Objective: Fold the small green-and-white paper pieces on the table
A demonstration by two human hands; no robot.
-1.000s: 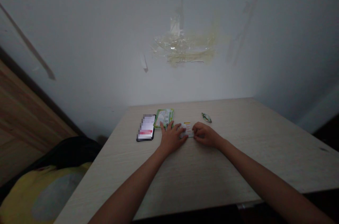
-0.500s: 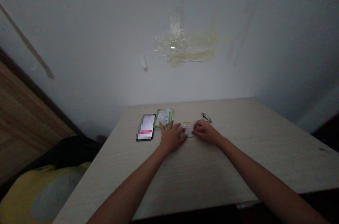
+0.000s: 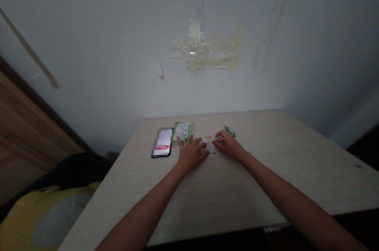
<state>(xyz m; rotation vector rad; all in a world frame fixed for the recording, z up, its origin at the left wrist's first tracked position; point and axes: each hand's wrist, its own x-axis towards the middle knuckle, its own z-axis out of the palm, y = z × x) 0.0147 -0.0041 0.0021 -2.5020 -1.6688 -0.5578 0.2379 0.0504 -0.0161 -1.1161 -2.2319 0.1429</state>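
A small white sheet (image 3: pixel 210 145) with coloured print lies flat on the table; I cannot tell if it is a card or a packet. My left hand (image 3: pixel 192 153) is open, its fingers spread, with the thumb and some fingertips pressing the sheet's left part. Other fingertips of that hand reach the near edge of a green-and-white printed packet (image 3: pixel 182 131). At the sheet's upper right, my right hand (image 3: pixel 227 144) has its fingertips drawn together in a pinch. Whatever is between those fingertips is too small to make out.
A phone (image 3: pixel 162 142) with a lit, blurred screen lies left of the packet. Beyond my right hand is a small crumpled green-and-white wrapper (image 3: pixel 230 131). The pale wooden table (image 3: pixel 266 124) meets a wall (image 3: pixel 124 45) at the back. A yellow-and-grey cloth item (image 3: pixel 53 215) is at lower left.
My right hand has shifted slightly up and to the left, from the sheet's right edge to over its upper right part. My left hand stays in place on the sheet.
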